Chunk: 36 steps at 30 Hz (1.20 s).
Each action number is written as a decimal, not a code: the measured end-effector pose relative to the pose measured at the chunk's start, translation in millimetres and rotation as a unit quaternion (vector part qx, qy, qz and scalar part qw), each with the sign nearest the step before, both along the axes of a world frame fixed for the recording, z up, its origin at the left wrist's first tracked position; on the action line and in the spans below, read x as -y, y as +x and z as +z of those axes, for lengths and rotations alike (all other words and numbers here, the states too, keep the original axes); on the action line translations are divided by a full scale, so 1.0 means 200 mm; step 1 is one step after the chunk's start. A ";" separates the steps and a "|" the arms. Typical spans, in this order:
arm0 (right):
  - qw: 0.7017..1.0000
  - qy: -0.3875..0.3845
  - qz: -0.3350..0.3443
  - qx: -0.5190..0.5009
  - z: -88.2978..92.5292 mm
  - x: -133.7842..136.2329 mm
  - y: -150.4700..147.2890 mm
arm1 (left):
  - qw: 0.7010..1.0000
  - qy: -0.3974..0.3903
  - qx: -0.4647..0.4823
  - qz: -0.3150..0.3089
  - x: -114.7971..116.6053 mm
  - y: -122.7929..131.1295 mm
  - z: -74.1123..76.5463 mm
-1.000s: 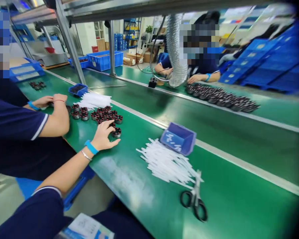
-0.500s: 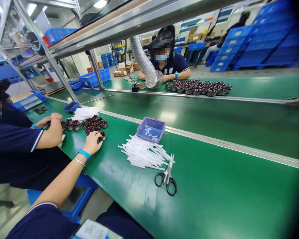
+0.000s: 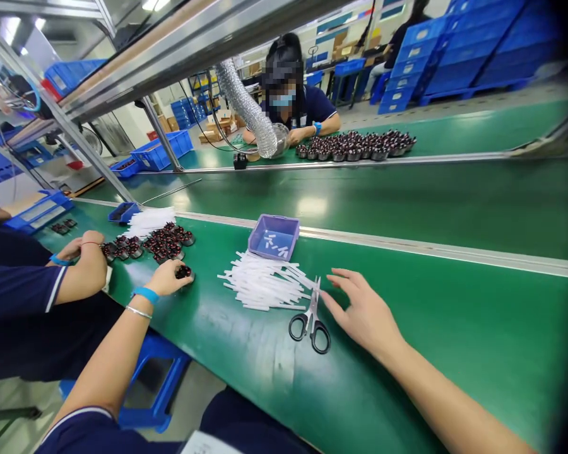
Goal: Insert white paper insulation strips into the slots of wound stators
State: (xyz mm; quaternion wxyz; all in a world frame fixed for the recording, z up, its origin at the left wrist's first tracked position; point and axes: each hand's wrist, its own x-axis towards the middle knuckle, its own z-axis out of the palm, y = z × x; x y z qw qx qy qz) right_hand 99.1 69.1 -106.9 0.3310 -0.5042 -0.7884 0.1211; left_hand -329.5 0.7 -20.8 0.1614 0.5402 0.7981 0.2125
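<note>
My left hand [image 3: 163, 277] is closed around a small round dark coil part [image 3: 184, 272], gripped by thumb and fingers just above the green bench. Beyond it lies a cluster of similar coil parts [image 3: 168, 243] with reddish windings. My right hand [image 3: 366, 312] is open, fingers apart, to the right of the scissors [image 3: 311, 318] and near their blade tips. The scissors have black handles and lie with the blades pointing away from me. Left of them spreads a heap of white tube-like strips [image 3: 262, 284]. A purple tray [image 3: 291, 239] behind the heap contains several short white pieces.
A co-worker's arm [image 3: 82, 277] rests at the bench on my left, beside more coil parts. A second white pile [image 3: 149, 221] and a small blue bin [image 3: 123, 212] stand behind. Across the bench, another person [image 3: 296, 104] sits by a silver duct [image 3: 246, 107] and many coil parts [image 3: 355, 146].
My right hand has come into view from the right, beside the scissors. My left hand has drawn a coil part slightly toward me, away from the cluster. The camera view has shifted.
</note>
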 end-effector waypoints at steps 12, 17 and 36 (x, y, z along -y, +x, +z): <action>0.989 -0.083 0.003 -0.120 0.20 0.15 -0.15 | 0.716 -0.078 0.682 -0.125 -0.12 0.61 -0.11; 0.942 -0.181 0.088 -0.270 0.34 0.33 -0.31 | 0.654 -0.144 0.716 -0.197 -0.15 0.80 -0.17; 0.887 -0.308 0.005 -0.343 0.18 0.33 -0.34 | 0.774 -0.110 0.584 -0.217 0.02 0.89 -0.25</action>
